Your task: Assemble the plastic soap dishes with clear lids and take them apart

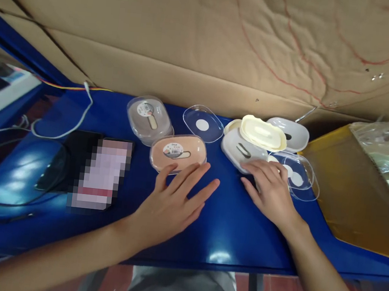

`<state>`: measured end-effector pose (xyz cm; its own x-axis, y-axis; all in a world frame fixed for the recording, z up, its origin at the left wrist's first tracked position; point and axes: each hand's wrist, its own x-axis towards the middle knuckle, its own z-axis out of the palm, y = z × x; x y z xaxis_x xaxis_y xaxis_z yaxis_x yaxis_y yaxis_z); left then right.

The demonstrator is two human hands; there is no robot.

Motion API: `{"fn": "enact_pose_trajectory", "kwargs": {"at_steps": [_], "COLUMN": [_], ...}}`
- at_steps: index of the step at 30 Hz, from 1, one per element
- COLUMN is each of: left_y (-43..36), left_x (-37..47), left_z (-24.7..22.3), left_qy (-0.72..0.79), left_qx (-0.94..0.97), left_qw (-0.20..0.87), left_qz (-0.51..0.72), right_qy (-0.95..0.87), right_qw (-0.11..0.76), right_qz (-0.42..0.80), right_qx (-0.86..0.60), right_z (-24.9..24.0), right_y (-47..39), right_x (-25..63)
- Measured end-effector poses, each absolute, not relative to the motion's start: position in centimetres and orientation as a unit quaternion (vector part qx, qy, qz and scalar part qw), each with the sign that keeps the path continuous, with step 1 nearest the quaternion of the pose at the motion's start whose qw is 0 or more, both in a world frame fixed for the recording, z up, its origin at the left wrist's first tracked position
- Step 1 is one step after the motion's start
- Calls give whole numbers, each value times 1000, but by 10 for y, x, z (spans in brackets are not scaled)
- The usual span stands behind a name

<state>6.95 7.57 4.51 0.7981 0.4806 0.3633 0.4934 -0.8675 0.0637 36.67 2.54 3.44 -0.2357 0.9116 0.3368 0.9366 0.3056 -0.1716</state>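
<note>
My left hand [178,201] has its fingers spread, with the fingertips at the near edge of a pink soap box [194,148] under a clear, labelled lid. My right hand [273,191] has thumb and fingers apart, and its fingertips reach the near right side of a pale grey soap dish [231,144] with a slot in it. Whether they press on the dish, I cannot tell. A cream draining insert [263,133] lies tilted on top of this dish, and another cream piece [231,125] shows behind it. Clear lids [305,168] with round white stickers lie beside my right hand.
A lidded grey soap box [136,123], apparently stacked, stands behind the pink one. Another clear lid [192,115] and a grey dish [301,136] lie at the back. Left are a blurred-out phone [103,173] and cables [87,106]; right, a carton [345,194] with plastic bags.
</note>
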Motion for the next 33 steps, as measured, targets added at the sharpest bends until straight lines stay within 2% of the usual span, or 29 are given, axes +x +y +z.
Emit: {"fn": "enact_pose_trajectory", "kwargs": {"at_steps": [6, 14, 21, 25, 29, 33], "left_y": [82, 88, 94, 91, 89, 90], "left_x": [68, 66, 64, 64, 64, 62], "left_z": [28, 31, 26, 27, 27, 30], "left_qy": [-230, -249, -246, -253, -254, -252], "left_qx": [-951, -944, -945, -943, -938, -931], "left_qw": [-8, 0, -15, -27, -39, -54], "left_qz": [-205, -216, -215, -214, -233, -258], "right_qy": [-823, -834, -821, -786, -777, -784], "right_qw": [196, 180, 198, 204, 168, 120], "right_qz": [72, 163, 81, -18, -96, -124], "right_qx": [-529, -496, -529, -583, -599, -597], "right_z": [43, 64, 54, 48, 40, 40], "right_y": [18, 13, 12, 20, 38, 56], "right_x": [362, 357, 365, 375, 378, 376]}}
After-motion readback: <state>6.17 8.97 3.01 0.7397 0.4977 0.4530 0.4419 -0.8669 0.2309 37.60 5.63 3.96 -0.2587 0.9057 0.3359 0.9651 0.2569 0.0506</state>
